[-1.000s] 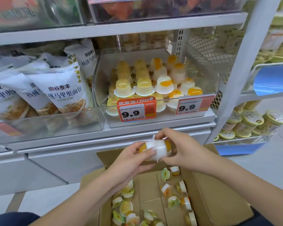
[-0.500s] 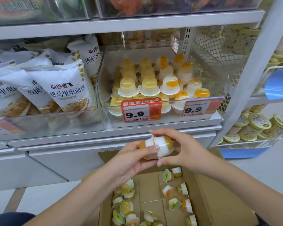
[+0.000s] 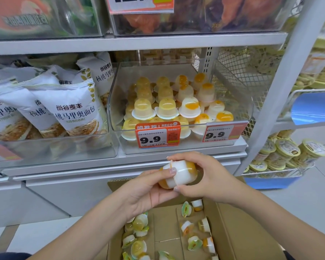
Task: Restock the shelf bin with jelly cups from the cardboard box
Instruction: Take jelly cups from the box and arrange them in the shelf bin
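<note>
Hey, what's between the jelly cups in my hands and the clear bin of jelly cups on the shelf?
In the head view, only the shelf edge and the bin's front wall with two 9.9 price tags lie between them and the held cups.

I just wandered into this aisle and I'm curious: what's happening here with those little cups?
A person is restocking a shop shelf. Both hands, left hand and right hand, grip what look like two jelly cups pressed together, just below the clear shelf bin. The bin already holds rows of yellow and orange cups. Below, the open cardboard box has more cups lying loose.
</note>
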Tool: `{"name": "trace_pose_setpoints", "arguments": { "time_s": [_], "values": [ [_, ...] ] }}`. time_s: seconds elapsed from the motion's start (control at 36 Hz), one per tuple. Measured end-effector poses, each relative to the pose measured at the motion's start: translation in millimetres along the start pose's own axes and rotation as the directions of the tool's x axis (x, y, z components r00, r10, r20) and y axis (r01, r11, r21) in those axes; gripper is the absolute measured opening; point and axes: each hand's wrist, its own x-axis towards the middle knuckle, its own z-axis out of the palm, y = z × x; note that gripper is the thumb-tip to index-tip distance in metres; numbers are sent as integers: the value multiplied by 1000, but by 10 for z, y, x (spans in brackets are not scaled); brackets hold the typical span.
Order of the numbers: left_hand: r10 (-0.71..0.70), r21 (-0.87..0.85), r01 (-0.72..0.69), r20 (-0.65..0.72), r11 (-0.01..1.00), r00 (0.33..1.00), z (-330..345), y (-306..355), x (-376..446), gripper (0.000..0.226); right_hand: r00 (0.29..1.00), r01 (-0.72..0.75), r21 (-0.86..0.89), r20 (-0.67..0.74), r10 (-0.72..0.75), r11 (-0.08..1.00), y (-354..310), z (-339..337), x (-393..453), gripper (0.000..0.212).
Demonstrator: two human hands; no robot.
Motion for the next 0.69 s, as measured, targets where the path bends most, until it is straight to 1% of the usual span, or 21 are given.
{"name": "trace_pose_setpoints", "arguments": {
  "time_s": [0.06, 0.08, 0.22, 0.33, 0.42, 0.44, 0.47, 0.5, 0.53, 0.56, 0.58, 0.61, 0.64, 0.67, 0.69],
  "values": [
    [0, -34, 2, 39, 999, 999, 12, 11, 1, 63, 1000, 19, 6, 4, -19, 1000, -30, -18, -8, 64],
    [-5, -55, 8, 61, 998, 998, 16, 16, -6, 69, 999, 32, 1, 13, -32, 999, -43, -28, -11, 66],
    [-44, -90, 55, 122, 994, 992, 25, 6, -32, 64, 993, 72, -35, 97, -69, 997, -65, -106, -11, 68],
    [-40, -106, 56, 148, 993, 988, 18, 1, -32, 64, 993, 71, -61, 100, -64, 996, -79, -119, -3, 66],
    [-42, -35, 48, 174, 998, 984, 12, 61, -33, 65, 997, 70, -78, 38, -67, 994, -106, -137, -1, 62],
    [-39, 26, 35, 177, 999, 983, 16, 98, -44, 64, 998, 64, -64, 5, -64, 996, -120, -166, -3, 61],
    [-32, 122, 12, 163, 992, 986, 23, 140, -57, 62, 998, 56, -42, -36, -57, 998, -145, -215, -3, 60],
    [-9, 245, -21, 119, 969, 993, 28, 185, -70, 61, 995, 46, -25, -84, -48, 999, -174, -287, -5, 59],
    [48, 389, -65, 52, 919, 997, 22, 234, -81, 62, 989, 35, -19, -140, -37, 999, -211, -384, 6, 59],
    [138, 544, -106, -18, 832, 990, 6, 284, -89, 65, 979, 21, -31, -202, -27, 999, -248, -507, 28, 58],
    [250, 687, -132, -75, 714, 965, -25, 338, -90, 68, 965, 2, -64, -263, -19, 998, -279, -642, 64, 58],
    [364, 797, -140, -106, 587, 926, -57, 392, -95, 68, 948, -25, -119, -317, -15, 993, -308, -786, 115, 58],
    [459, 868, -138, -113, 477, 881, -103, 438, -85, 63, 931, -53, -190, -364, -20, 980, -337, -922, 180, 58],
    [530, 905, -139, -107, 403, 841, -149, 473, -79, 57, 915, -83, -259, -402, -29, 962, -360, -1049, 257, 59],
    [578, 922, -142, -101, 360, 810, -189, 497, -65, 50, 903, -108, -317, -428, -40, 942, -374, -1164, 346, 59]
  ]
}}
